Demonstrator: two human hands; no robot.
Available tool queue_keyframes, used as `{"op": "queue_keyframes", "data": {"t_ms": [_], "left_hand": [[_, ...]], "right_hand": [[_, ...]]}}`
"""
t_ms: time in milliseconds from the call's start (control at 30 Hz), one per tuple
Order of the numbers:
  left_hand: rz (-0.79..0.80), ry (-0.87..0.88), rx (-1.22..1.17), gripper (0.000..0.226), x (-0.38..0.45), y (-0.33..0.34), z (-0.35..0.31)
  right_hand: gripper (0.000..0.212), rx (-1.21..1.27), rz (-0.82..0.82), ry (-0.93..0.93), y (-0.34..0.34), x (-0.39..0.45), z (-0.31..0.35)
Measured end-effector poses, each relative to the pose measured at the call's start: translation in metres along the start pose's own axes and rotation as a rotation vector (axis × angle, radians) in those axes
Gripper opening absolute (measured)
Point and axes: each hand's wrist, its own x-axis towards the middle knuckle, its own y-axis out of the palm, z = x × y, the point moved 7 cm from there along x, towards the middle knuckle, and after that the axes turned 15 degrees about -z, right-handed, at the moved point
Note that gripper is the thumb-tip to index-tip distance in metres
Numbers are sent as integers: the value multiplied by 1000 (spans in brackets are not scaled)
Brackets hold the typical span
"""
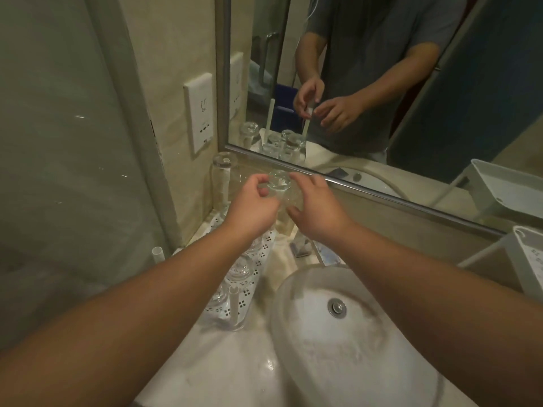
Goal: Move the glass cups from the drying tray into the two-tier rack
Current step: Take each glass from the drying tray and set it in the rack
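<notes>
Holding upturned glass cup (279,183), no readable writing

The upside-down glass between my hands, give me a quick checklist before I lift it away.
1. Left hand on the glass: ok, fingers curl on its base.
2. Right hand contact: cannot tell, fingers spread beside it.
3. Tall glass to the left stands apart: ok.
4. Other cups on the drying tray sit under my left forearm: not ok, snag risk.
5. Rack at right, free slot: cannot tell.
</notes>
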Motion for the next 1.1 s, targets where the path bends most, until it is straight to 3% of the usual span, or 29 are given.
{"op": "queue_keyframes", "data": {"t_ms": [533,700,867,1100], "left_hand": [[34,-25,313,68,65,10,22],[48,-50,319,71,71,15,34],[52,-87,272,71,71,19,42],[-6,-205,52,63,65,14,42]], "right_hand": [[67,-333,176,-68,66,84,-1],[71,-306,235,-67,81,90,1],[62,-313,280,-79,87,95,0],[56,-300,254,-78,76,99,4]]}}
